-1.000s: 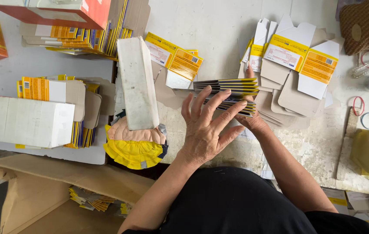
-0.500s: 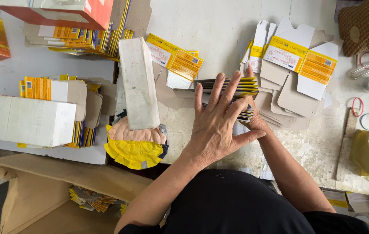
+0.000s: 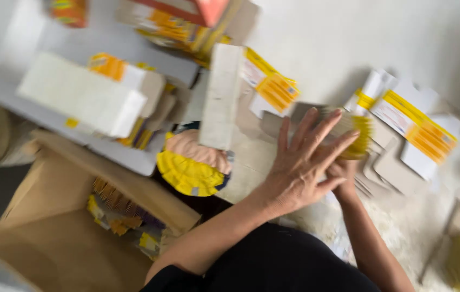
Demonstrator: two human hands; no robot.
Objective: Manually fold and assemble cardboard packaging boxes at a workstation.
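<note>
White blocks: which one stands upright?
The narrow white block at centre, left of the hands. The wider white block lies flat on the shelf at left.

The upright block (image 3: 220, 97) serves as landmark. Left of it lies a long box (image 3: 78, 94) on a shelf board (image 3: 105, 146). Right of it, the left hand (image 3: 300, 162) presses on a stack of flattened cartons (image 3: 351, 132), the right hand (image 3: 343, 173) beneath. Farther right lie more flat cartons (image 3: 414, 130). Nearer than the block sits an open cardboard box (image 3: 62, 227).
</note>
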